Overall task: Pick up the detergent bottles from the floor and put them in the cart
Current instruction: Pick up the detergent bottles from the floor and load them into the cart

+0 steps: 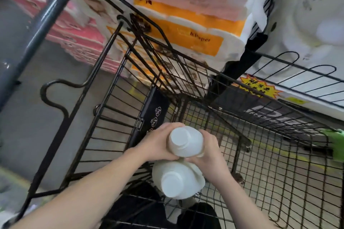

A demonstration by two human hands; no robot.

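Left hand (pixel 158 143) and right hand (pixel 208 149) jointly clasp a white detergent bottle (pixel 186 141) above the wire cart (pixel 279 163); a second white bottle (pixel 176 180) stands in the cart's near edge, directly beneath.

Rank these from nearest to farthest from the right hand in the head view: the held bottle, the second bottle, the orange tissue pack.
1. Held bottle, gripped by the right hand.
2. Second bottle, just below the hands, inside the cart.
3. Orange tissue pack, beyond the cart's far end.
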